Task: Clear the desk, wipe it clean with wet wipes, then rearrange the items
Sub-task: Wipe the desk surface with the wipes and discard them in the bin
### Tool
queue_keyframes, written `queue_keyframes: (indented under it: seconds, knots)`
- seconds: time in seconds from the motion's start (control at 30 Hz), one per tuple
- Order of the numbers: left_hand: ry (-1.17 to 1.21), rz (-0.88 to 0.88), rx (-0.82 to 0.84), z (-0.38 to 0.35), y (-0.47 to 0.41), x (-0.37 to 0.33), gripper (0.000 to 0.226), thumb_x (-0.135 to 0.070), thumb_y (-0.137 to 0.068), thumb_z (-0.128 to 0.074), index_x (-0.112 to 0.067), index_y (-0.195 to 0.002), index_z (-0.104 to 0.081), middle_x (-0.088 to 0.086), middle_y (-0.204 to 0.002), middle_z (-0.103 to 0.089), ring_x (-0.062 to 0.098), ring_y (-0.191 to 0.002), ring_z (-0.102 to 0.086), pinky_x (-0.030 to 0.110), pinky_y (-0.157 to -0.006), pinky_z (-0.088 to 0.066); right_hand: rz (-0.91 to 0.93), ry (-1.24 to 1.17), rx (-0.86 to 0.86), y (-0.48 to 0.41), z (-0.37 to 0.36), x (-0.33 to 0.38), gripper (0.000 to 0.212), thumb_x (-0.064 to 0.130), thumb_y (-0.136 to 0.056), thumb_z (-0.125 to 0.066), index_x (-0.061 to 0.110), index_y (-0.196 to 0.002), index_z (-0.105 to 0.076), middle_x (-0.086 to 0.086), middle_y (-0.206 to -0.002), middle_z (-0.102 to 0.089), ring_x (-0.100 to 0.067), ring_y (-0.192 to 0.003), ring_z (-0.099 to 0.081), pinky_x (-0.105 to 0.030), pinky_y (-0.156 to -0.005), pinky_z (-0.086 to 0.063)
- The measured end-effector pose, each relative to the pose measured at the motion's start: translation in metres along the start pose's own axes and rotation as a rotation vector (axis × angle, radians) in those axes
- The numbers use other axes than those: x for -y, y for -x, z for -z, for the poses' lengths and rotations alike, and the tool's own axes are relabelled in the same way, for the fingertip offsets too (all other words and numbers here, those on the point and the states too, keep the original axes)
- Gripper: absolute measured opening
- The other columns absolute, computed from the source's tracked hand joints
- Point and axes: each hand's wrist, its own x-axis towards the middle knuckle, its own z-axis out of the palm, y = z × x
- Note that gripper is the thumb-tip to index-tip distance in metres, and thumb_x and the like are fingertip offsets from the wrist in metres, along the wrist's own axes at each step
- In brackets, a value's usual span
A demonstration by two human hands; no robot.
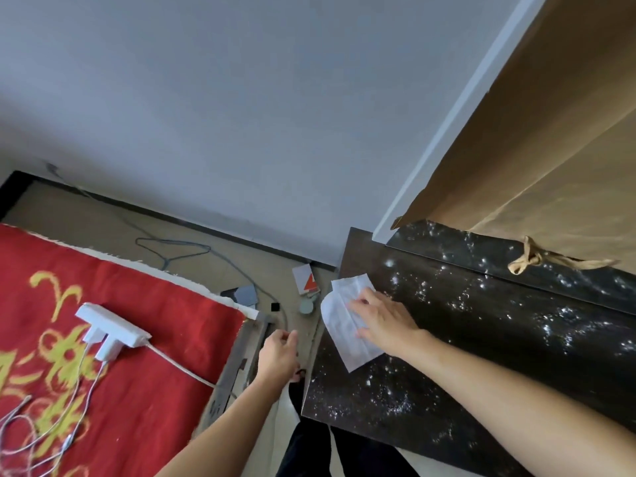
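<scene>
At desk's (481,356) left corner I saw R hand (382,321) pressed flat, fingers straight, on the wet wipe (344,333), wipe partly past the edge. L hand (278,352) hung over the floor gap, fingers curled under; couldn't tell if it held anything. Desk's right end cut off.

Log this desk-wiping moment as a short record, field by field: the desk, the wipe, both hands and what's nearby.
desk: dark, speckled with white flecks
wet wipe: white, spread at the desk's left edge
right hand: pressed flat on the wet wipe
left hand: off the desk, loosely curled, nothing seen in it
power strip: white, on the red cloth
</scene>
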Motion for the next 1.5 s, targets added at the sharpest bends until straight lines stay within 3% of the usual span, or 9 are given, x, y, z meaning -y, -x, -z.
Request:
queue_keyframes:
  seconds: [0.1,0.3,0.43,0.57,0.73,0.9,1.1,1.33,1.5]
  knots:
    - [-0.011,-0.015,0.035,-0.005,0.003,0.006,0.021,-0.030,-0.094,-0.051,-0.012,-0.085,-0.056,0.010,-0.073,-0.060,0.021,-0.055,-0.059,0.028,-0.045,-0.048,-0.028,-0.181,-0.068,0.001,-0.001,-0.002,0.010,0.017,-0.094,-0.052,0.018,-0.101,-0.058,-0.004,-0.108,-0.057,-0.024,-0.095,-0.061,-0.033,-0.073,-0.051]
    - [-0.094,0.007,0.025,-0.009,0.010,0.025,0.021,-0.029,-0.093,-0.051,-0.011,-0.089,-0.060,0.007,-0.077,-0.064,0.028,-0.073,-0.064,0.038,-0.069,-0.052,-0.057,-0.220,-0.575,-0.031,0.056,-0.022,0.015,0.001,-0.086,-0.058,0.007,-0.099,-0.062,-0.014,-0.106,-0.056,-0.036,-0.080,-0.061,-0.042,-0.065,-0.056]
    - [-0.103,0.065,-0.010,-0.021,0.015,0.040,0.028,-0.029,-0.092,-0.051,-0.003,-0.086,-0.061,0.015,-0.082,-0.067,0.035,-0.087,-0.065,0.040,-0.076,-0.052,-0.095,0.070,-0.403,-0.076,0.056,-0.020,0.021,0.006,-0.088,-0.057,0.005,-0.109,-0.058,-0.013,-0.117,-0.047,-0.031,-0.098,-0.052,-0.037,-0.075,-0.049]
    - [-0.148,0.076,-0.057,-0.033,0.017,0.053,0.029,-0.033,-0.092,-0.052,-0.007,-0.083,-0.063,0.007,-0.082,-0.067,0.027,-0.086,-0.063,0.034,-0.073,-0.047,-0.151,-0.178,-0.389,-0.074,0.020,-0.019,0.018,0.016,-0.092,-0.056,0.007,-0.107,-0.059,-0.010,-0.117,-0.050,-0.025,-0.100,-0.053,-0.033,-0.080,-0.048]
    - [-0.156,0.081,-0.047,-0.034,0.014,0.059,0.026,-0.034,-0.092,-0.052,-0.018,-0.073,-0.056,0.003,-0.077,-0.064,0.026,-0.088,-0.063,0.031,-0.066,-0.041,0.174,-0.172,-0.169,-0.018,-0.029,-0.014,0.005,0.013,-0.089,-0.058,0.010,-0.092,-0.061,-0.003,-0.109,-0.054,-0.026,-0.092,-0.059,-0.027,-0.068,-0.042]
    - [-0.185,0.062,-0.052,-0.036,0.010,0.060,0.027,-0.034,-0.092,-0.050,-0.011,-0.083,-0.061,0.004,-0.082,-0.066,0.025,-0.087,-0.062,0.032,-0.069,-0.043,-0.083,0.008,-0.346,-0.074,0.021,-0.032,0.025,0.007,-0.090,-0.049,0.011,-0.114,-0.056,-0.007,-0.120,-0.047,-0.026,-0.105,-0.050,-0.035,-0.083,-0.048]
    - [-0.232,0.056,-0.072,-0.038,0.008,0.058,0.028,-0.029,-0.093,-0.048,-0.005,-0.085,-0.062,0.009,-0.085,-0.066,0.028,-0.088,-0.061,0.035,-0.074,-0.045,-0.093,0.180,-0.359,-0.048,0.003,-0.040,0.047,0.001,-0.090,-0.044,0.006,-0.135,-0.035,-0.018,-0.138,-0.033,-0.031,-0.117,-0.038,-0.035,-0.094,-0.042]
    - [-0.298,0.039,-0.015,-0.037,0.003,0.047,0.025,-0.027,-0.094,-0.047,-0.009,-0.085,-0.061,0.011,-0.093,-0.066,0.029,-0.094,-0.060,0.034,-0.077,-0.045,-0.341,0.087,-0.421,-0.040,0.006,-0.070,0.030,0.004,-0.089,-0.045,0.009,-0.117,-0.053,-0.014,-0.117,-0.047,-0.029,-0.107,-0.042,-0.035,-0.090,-0.042]
    - [-0.300,0.042,-0.008,-0.036,0.004,0.048,0.027,-0.026,-0.095,-0.046,-0.007,-0.090,-0.064,0.010,-0.094,-0.066,0.029,-0.095,-0.061,0.036,-0.081,-0.046,-0.123,-0.126,-0.385,-0.030,-0.006,-0.049,0.036,-0.007,-0.079,-0.058,0.011,-0.110,-0.063,-0.008,-0.102,-0.051,-0.026,-0.092,-0.051,-0.034,-0.070,-0.048]
